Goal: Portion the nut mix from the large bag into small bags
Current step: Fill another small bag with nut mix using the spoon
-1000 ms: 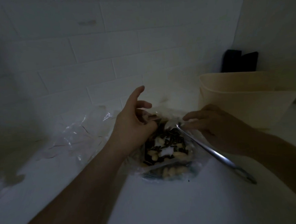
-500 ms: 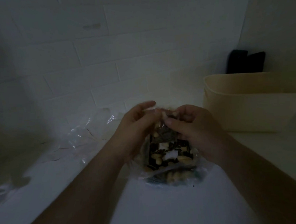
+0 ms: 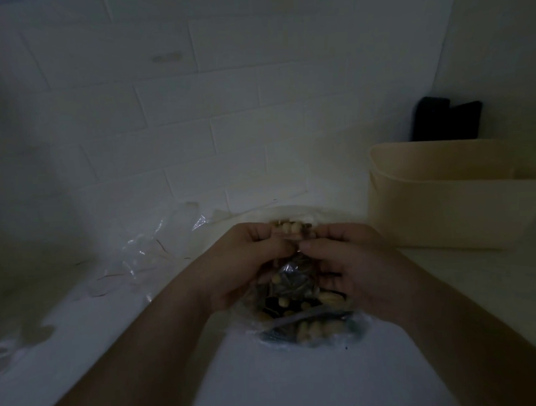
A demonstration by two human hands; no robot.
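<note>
In the dim head view, a small clear bag (image 3: 291, 282) filled with nut mix is held up between both hands above the white counter. My left hand (image 3: 242, 266) pinches the bag's top edge on the left side. My right hand (image 3: 347, 267) pinches the top edge on the right, thumbs meeting at the middle. Under them lies another clear bag of nuts and dark seeds (image 3: 310, 331) on the counter. A metal spoon handle (image 3: 300, 317) lies across it. Behind the hands, the open mouth of the large bag (image 3: 288, 225) shows pale nuts.
A beige plastic bin (image 3: 453, 199) stands at the right against the wall, with a dark object (image 3: 445, 122) behind it. Crumpled empty clear bags (image 3: 145, 259) lie to the left on the counter. A white tiled wall rises close behind.
My right hand let go of the spoon and came to the bag's top. Both hands now pinch the top edge together, held a little higher.
</note>
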